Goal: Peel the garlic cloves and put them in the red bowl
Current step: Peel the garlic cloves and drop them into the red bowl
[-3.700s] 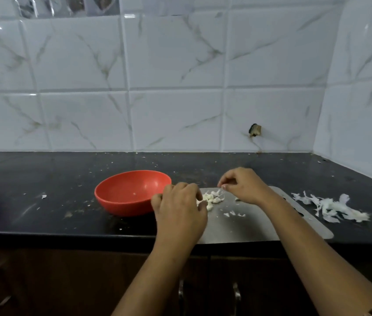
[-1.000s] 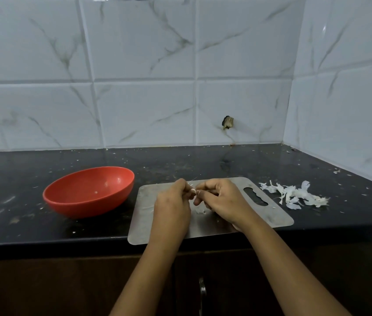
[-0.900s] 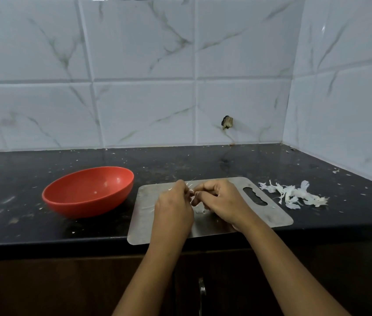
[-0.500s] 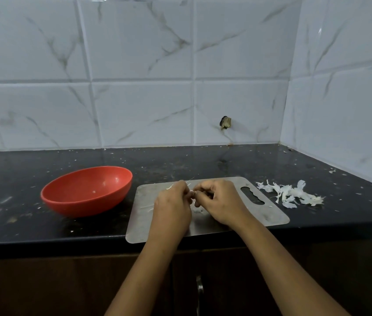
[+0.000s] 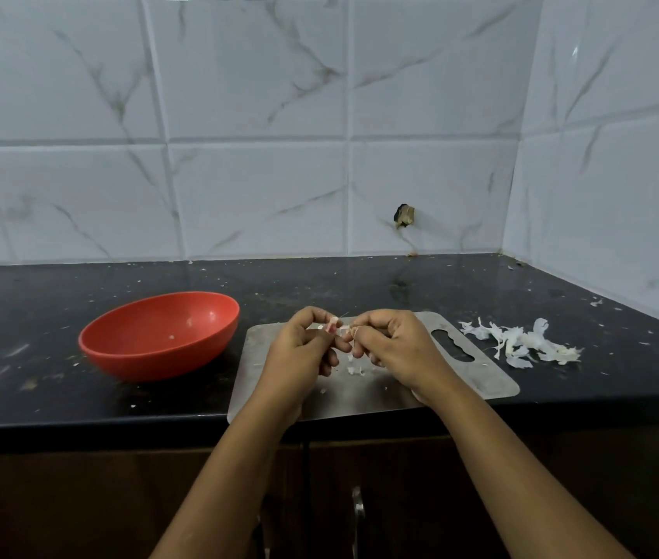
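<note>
Both hands, left hand [image 5: 299,351] and right hand [image 5: 394,349], pinch one garlic clove [image 5: 333,325], peeling; next, into the red bowl [image 5: 158,332].

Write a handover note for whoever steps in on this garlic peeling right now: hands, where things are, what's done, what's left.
Left hand: pinches a garlic clove above the steel cutting board.
Right hand: pinches the skin on the same clove.
Red bowl: left of the board, only tiny pale specks inside.
Done: a pile of peels lies right of the board.
Left: finish peeling this clove and drop it in the bowl. Whether more cloves lie under the hands cannot be seen.
</note>
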{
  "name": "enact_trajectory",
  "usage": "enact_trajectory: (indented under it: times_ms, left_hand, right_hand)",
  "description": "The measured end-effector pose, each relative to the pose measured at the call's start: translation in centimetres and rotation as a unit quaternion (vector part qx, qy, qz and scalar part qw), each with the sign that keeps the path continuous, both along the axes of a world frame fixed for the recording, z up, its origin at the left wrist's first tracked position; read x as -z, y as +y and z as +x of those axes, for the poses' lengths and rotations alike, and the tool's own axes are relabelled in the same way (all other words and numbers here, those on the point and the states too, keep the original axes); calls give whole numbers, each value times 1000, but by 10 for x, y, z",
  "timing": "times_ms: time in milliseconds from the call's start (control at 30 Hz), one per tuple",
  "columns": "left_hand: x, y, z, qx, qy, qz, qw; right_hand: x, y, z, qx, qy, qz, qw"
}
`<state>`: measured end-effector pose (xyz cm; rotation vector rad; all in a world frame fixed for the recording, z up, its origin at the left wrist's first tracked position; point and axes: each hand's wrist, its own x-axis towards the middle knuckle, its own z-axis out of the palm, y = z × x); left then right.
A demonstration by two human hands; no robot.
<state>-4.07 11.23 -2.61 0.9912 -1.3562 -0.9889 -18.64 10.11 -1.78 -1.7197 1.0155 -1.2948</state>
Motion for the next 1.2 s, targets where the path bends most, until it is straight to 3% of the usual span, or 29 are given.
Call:
enact_trajectory:
  times_ms: [200,400,800,1200]
  left_hand:
    - [-1,-3,2,-8,39,44,998]
    - [5,-7,-1,-45,-12,54,997]
    - [4,-6,1,-38,-50,44,997]
    - [-5,6,2,-8,-15,41,999]
  right_hand:
    - [-1,0,-3,15,-21,26,999]
    - [5,-2,-2,85,87,-30,992]
    - [2,1,-1,35,58,-74,995]
    - [5,-3,-1,35,173,-114,978]
